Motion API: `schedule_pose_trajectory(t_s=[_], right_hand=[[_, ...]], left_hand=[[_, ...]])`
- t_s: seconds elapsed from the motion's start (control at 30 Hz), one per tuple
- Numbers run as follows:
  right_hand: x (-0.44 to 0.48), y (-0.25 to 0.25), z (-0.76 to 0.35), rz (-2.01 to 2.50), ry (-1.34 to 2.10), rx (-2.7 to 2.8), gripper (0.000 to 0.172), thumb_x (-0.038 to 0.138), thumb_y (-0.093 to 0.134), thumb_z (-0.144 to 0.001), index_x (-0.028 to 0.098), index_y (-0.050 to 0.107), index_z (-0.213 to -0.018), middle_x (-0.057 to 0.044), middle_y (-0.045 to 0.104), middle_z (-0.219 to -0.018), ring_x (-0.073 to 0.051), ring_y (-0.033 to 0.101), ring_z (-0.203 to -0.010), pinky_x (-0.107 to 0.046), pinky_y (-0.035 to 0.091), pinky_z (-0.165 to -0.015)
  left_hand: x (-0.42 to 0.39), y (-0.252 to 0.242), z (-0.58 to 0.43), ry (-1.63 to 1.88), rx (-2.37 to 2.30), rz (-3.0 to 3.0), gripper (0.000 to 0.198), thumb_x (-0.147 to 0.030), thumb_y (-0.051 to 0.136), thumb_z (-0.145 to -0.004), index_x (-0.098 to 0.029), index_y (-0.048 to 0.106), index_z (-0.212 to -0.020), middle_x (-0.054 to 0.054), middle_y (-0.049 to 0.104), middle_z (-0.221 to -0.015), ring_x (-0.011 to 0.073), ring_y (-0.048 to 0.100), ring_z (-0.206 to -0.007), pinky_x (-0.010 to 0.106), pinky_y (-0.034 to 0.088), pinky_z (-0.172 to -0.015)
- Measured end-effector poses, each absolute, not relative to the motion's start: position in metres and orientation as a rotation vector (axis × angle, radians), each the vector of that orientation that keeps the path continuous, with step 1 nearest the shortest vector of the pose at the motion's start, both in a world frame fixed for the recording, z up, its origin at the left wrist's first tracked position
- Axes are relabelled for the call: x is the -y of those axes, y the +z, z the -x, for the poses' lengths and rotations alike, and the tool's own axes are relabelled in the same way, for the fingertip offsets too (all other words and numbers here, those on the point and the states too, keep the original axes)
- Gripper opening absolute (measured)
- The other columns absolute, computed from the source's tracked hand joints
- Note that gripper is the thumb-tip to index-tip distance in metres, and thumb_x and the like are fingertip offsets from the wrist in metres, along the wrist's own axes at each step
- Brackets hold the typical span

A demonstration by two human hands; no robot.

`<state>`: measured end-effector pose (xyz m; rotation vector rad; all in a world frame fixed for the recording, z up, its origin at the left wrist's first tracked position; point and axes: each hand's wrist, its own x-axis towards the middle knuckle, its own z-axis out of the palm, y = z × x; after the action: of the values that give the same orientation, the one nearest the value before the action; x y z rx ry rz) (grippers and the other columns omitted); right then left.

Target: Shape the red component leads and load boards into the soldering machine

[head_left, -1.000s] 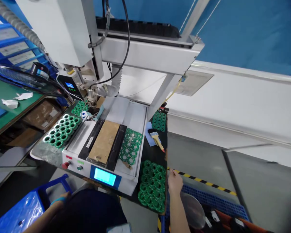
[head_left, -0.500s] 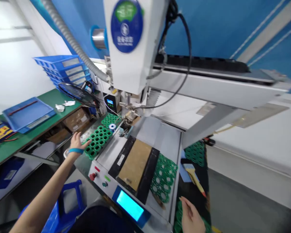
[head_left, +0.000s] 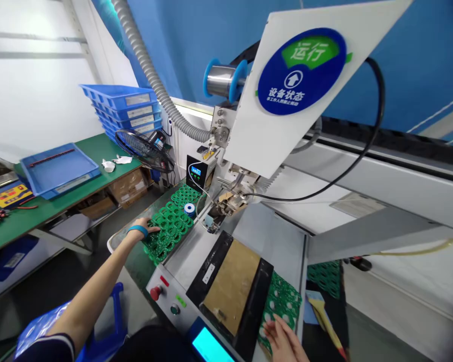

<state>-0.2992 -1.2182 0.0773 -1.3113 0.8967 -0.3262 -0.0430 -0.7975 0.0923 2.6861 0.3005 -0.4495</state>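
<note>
My left hand (head_left: 141, 229) is at the left edge of a green circuit board panel (head_left: 169, 229) full of round holes, left of the machine. Its fingers close on the panel's edge, with the thumb stretched over the top; a blue band circles the wrist. My right hand (head_left: 283, 342) is low in the view, over another green perforated panel (head_left: 287, 299) on the machine bed. Its fingers are drawn together; whether anything is between them is hidden. Beside that panel lies a tan plate (head_left: 232, 284) between black strips.
The white machine head (head_left: 287, 125) overhangs the bed, with a solder wire spool (head_left: 222, 80) at its side. A red button (head_left: 156, 292) is on the front panel. At right lie a brush (head_left: 324, 317) and more green panels (head_left: 324, 276). A fan (head_left: 145, 148) stands behind.
My left hand has come down from beside the left panel onto its edge. My right hand has moved from beside the machine to over the panel on the bed. The camera view has shifted.
</note>
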Motion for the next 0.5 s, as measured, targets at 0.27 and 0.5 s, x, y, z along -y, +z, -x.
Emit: schedule_pose_trajectory(t_s=[0.27,0.5], right_hand=[[1.144,0.104,0.254,1.19,-0.067,-0.673,0.044,0.05,0.081,-0.065,0.02,0.071,-0.097,-0.003,0.073,-0.082,-0.02,0.068,-0.08,-0.029,0.056,-0.074],[1.146,0.106,0.224,1.108,0.068,-0.723,0.071,0.055,0.073,-0.072,0.025,0.052,-0.133,-0.005,0.07,-0.112,-0.024,0.068,-0.1,-0.034,0.056,-0.08]], left_hand=[[0.801,0.126,0.094,-0.386,-0.061,-2.478,0.028,-0.041,0.062,-0.09,-0.013,0.06,-0.091,-0.001,0.06,-0.075,0.0143,0.061,-0.067,0.03,0.053,-0.065],[0.951,0.096,0.182,-0.538,0.387,-2.226,0.035,-0.025,0.058,-0.09,-0.013,0.053,-0.122,0.008,0.07,-0.097,0.0188,0.069,-0.083,0.034,0.058,-0.076]])
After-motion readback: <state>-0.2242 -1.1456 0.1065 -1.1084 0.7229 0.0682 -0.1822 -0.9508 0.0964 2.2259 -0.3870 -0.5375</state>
